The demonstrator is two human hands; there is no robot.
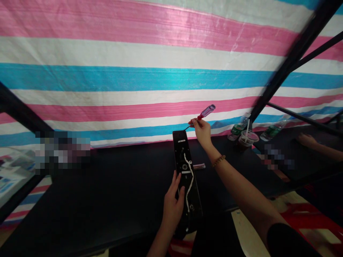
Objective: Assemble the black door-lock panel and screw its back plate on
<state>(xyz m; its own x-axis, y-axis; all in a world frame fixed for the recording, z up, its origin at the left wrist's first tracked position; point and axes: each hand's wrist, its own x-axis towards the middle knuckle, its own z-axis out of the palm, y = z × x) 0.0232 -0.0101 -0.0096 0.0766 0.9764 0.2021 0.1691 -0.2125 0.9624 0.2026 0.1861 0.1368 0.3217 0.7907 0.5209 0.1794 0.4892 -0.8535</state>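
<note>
A long black device (179, 151) with a white cable (190, 182) along its face lies lengthwise on the black table, its near end toward me. My left hand (174, 200) rests against its left side, fingers stretched out and thumb apart. Up at the far end, my right hand (200, 129) pinches the shaft of a screwdriver (207, 111) that has a clear purple and red handle. The screwdriver is tilted, with its tip at the device's far right corner. Whether the tip sits in a screw is too small to tell.
Beside the device, another screwdriver-like handle (199, 166) lies on the table (120, 185). Plastic bottles (237, 130) and a lidded cup with a straw (248, 138) stand at the right. Another person's hand (307, 140) rests farther right. A striped tarp (150, 78) hangs behind.
</note>
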